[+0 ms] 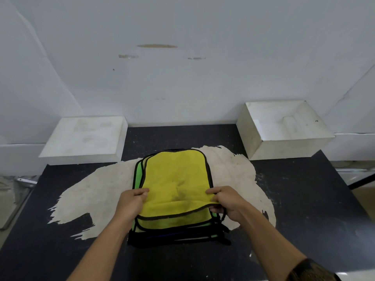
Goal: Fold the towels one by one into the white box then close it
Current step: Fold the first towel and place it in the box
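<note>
The left hand (130, 202) and right hand (227, 201) each pinch a near corner of the top yellow towel (176, 173), lifting its edge off the stack (178, 237) at mid-desk (304, 199). A deep pinch may drag the next towel along and skew the stack. There are several towels, layers too close to count, one open box (261, 151) far right, and one lid (85, 136) far left.
</note>
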`<state>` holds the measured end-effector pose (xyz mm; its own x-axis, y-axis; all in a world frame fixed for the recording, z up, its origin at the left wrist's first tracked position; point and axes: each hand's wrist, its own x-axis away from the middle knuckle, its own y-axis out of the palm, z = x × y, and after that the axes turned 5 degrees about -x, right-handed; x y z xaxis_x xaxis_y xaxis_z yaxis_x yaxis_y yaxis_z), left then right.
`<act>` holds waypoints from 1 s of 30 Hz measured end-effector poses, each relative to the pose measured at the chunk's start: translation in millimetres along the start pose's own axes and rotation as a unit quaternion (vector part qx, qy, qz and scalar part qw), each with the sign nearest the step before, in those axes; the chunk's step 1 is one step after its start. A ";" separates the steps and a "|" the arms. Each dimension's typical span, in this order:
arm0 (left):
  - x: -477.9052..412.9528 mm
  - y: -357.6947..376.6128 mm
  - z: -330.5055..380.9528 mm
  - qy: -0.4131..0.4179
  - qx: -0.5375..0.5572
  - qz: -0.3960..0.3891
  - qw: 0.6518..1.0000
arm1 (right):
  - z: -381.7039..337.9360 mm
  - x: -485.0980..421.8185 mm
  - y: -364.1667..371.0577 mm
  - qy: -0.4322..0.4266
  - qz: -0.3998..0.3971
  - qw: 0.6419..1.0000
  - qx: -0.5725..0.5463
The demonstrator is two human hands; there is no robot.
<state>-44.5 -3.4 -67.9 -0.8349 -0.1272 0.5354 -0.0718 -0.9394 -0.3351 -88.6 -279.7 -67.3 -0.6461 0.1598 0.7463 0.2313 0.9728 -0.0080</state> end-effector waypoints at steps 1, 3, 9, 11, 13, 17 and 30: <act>-0.4 -1.0 0.2 0.012 -0.027 0.006 1.000 | -0.3 -0.7 -1.6 -0.015 0.006 1.000 0.019; 0.4 -3.1 2.1 0.032 -0.069 0.013 0.997 | 1.4 -3.1 -3.1 -0.083 0.045 0.993 0.071; 18.4 1.9 18.4 0.104 -0.079 0.035 0.991 | 5.3 1.0 4.2 -0.191 0.169 0.967 -0.001; 22.5 4.7 29.9 0.062 0.036 -0.015 0.997 | -1.8 7.1 0.3 -0.163 0.143 0.972 -0.092; 28.6 3.6 46.5 -0.021 0.203 -0.108 0.973 | -12.6 17.9 -7.2 -0.134 0.097 0.970 -0.177; 39.4 5.6 70.6 -0.086 0.308 -0.196 0.927 | -30.2 36.3 -25.7 -0.116 0.051 0.952 -0.279; 60.4 99.1 82.9 0.173 -0.113 0.058 0.977 | -42.6 58.4 -122.3 -0.009 0.055 0.997 -0.052</act>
<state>-56.8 -130.6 -4.5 -0.9761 -0.0763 0.2033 -0.0525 -0.8257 -0.5616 -123.7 -396.4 5.7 -0.6254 0.2693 0.7323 0.3750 0.9268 -0.0205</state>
